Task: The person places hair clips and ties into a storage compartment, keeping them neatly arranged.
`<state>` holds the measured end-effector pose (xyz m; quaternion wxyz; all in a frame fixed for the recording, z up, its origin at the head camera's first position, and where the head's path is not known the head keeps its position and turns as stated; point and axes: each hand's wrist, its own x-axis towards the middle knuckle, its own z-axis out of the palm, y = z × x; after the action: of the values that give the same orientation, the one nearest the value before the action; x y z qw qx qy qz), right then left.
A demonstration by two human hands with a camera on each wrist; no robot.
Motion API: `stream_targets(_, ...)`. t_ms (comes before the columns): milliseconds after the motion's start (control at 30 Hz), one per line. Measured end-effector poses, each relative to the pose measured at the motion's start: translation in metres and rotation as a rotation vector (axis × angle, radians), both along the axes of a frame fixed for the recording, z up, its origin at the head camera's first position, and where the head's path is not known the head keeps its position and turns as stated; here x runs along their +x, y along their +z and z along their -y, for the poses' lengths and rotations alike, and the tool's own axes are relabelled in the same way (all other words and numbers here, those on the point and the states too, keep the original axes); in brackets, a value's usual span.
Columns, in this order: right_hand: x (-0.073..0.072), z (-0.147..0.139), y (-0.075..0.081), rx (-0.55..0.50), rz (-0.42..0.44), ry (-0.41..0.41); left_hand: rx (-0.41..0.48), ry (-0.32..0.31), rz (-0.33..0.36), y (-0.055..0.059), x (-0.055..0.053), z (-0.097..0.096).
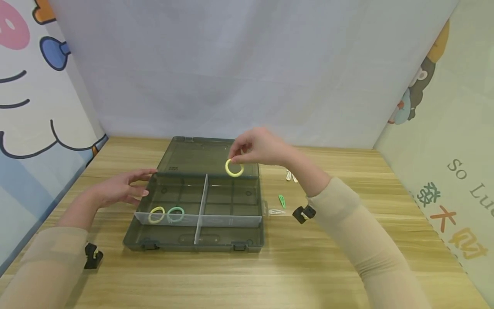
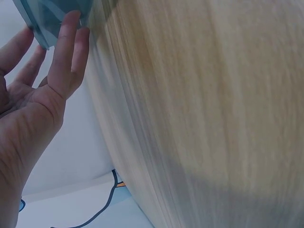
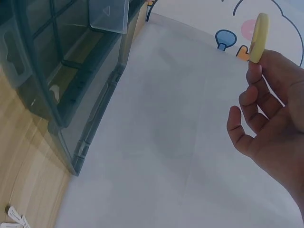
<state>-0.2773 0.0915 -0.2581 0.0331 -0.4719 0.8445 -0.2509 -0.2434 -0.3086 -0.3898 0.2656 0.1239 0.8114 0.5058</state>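
Note:
My right hand (image 1: 262,146) pinches a yellow hair tie (image 1: 234,175) between thumb and fingertips, above the hinge side of a dark translucent compartment box (image 1: 193,248). In the right wrist view the same hair tie (image 3: 259,38) appears edge-on at the fingertips. The box's lid lies opened away from me. Another yellow hair tie (image 1: 156,208) and a mint green hair tie (image 1: 176,208) are side by side in its back left compartment, by the clear divider (image 1: 231,221). My left hand (image 1: 121,187) touches the box's left side with fingers extended, also visible in the left wrist view.
Right of the box lie a green snap hair clip (image 1: 282,201) and a white hair clip (image 1: 276,212). More white clips (image 1: 288,175) lie farther back, partly behind my right forearm. A pale curtain (image 1: 231,77) hangs behind the wooden table (image 1: 328,266), with printed panels at both sides.

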Motion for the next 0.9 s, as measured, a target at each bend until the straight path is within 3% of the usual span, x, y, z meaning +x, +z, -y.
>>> stream_targets(167, 0.001, 0.024, -0.009, 0.009, -0.015, 0.031, 0.003, 0.006, -0.001, 0.001, 0.000, 0.000)
stream_targets(567, -0.006, 0.071, -0.046, 0.038, 0.050, 0.122, 0.010, 0.008, -0.004, -0.002, -0.001, 0.001)
stream_targets(900, -0.006, 0.099, -0.076, 0.124, 0.165, 0.194, 0.023, 0.015, 0.008, -0.002, -0.001, 0.000)
